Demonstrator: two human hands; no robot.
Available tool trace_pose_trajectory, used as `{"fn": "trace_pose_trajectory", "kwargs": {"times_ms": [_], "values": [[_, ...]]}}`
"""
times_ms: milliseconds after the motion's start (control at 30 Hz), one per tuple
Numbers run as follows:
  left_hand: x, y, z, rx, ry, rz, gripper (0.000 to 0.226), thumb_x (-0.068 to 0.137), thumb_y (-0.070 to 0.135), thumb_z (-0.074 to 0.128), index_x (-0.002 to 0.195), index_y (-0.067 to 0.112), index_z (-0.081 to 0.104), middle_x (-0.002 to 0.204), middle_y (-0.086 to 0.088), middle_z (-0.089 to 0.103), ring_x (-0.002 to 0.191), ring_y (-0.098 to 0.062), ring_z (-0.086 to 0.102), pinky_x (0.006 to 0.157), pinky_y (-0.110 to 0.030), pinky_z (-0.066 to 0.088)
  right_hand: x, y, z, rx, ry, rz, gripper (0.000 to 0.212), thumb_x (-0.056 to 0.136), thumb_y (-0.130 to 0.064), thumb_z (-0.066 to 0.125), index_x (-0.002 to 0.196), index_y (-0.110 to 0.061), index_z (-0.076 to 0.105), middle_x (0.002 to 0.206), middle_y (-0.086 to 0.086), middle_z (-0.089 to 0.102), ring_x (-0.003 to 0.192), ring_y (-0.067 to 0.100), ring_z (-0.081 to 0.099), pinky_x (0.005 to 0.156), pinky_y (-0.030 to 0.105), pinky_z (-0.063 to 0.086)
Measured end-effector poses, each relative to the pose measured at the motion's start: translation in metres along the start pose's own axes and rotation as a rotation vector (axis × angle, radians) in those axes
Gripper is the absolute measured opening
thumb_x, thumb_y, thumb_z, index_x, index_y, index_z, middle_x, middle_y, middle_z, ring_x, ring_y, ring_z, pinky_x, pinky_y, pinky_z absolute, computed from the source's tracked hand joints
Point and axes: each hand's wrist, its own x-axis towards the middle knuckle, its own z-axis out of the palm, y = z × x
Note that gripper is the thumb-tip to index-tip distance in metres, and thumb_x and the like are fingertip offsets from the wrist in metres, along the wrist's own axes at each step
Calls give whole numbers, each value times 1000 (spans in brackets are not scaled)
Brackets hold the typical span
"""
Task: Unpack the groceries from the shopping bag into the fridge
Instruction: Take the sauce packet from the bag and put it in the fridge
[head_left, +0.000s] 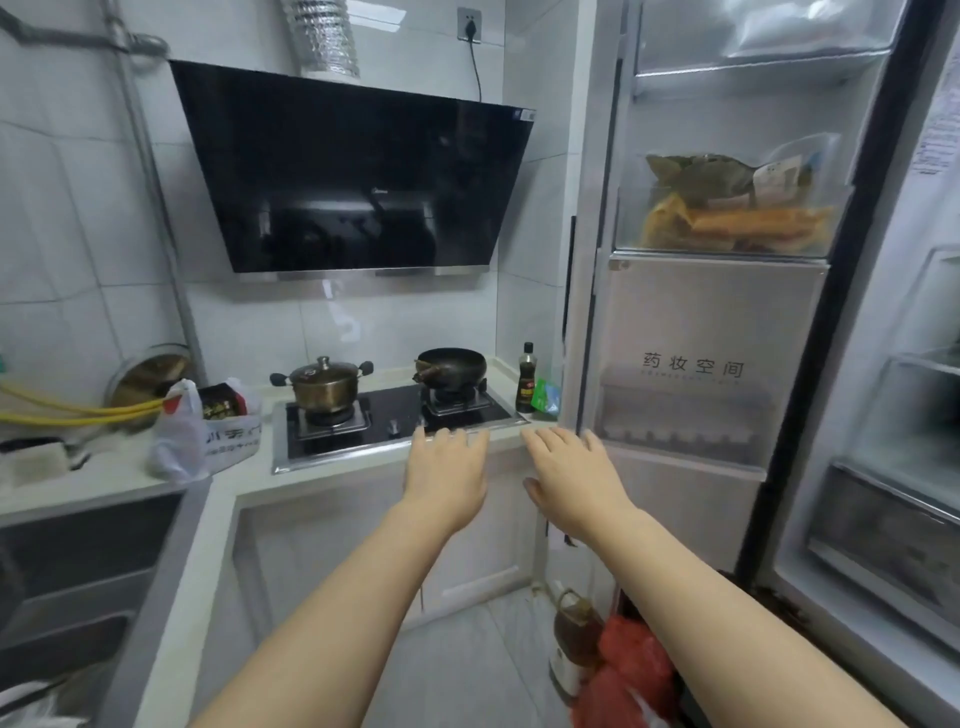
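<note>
A white plastic shopping bag (208, 431) stands on the counter left of the stove, with a dark red package showing at its mouth. The fridge (883, 415) is open at the right. Its open door (711, 291) faces me, and a clear door bin (727, 228) holds leafy and orange packets. My left hand (447, 478) and my right hand (571, 483) are stretched out side by side in front of the stove edge, fingers apart, holding nothing. Both are well to the right of the bag.
A gas stove (395, 421) carries a lidded pot (324, 384) and a black wok (451, 366). A dark sauce bottle (527, 379) stands by the fridge door. On the floor are an oil jug (571, 644) and red bags (634, 670). Yellow hoses (78, 410) cross the left counter.
</note>
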Motion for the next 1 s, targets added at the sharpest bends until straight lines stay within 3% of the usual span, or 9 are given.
{"fn": "trace_pose_trajectory", "kwargs": {"times_ms": [167,300,467,567,800,1000], "values": [[-33,-46,6,15,-61,-90,49,94,37,41,139,19,36,135,-6,53,126,-27,46,108,-47,26,9,-45,11,9,-16,-76,55,94,-34,46,142,-15,29,147,4,38,135,24,32,114,45,20],[-56,-71,13,28,-112,-158,38,92,43,41,116,19,56,118,-5,63,112,-28,54,100,-44,32,14,-74,25,21,-67,-116,45,94,-38,44,132,-16,43,140,5,43,131,25,36,110,44,25],[-84,-84,44,-4,-234,-227,44,92,47,38,111,17,63,110,-6,67,105,-27,59,99,-43,34,10,-100,57,57,-203,-166,45,93,-44,40,128,-16,48,130,5,54,120,26,48,101,42,34],[-102,-81,71,-25,-340,-255,48,92,50,36,108,15,64,108,-8,68,100,-28,61,86,-38,39,-2,-110,84,47,-324,-228,42,94,-44,38,117,-13,53,117,8,61,107,28,54,92,39,36],[-139,-50,123,-121,-518,-369,52,93,52,37,104,9,65,108,-15,67,101,-33,62,81,-34,45,-38,-98,154,38,-523,-344,42,94,-48,37,109,-14,55,115,12,64,109,29,56,95,39,35],[-144,-17,155,-201,-633,-499,53,93,53,37,105,9,64,112,-16,65,104,-34,61,81,-36,47,-39,-78,182,79,-617,-403,47,95,-49,36,123,-13,50,118,15,63,109,31,57,97,38,36]]}}
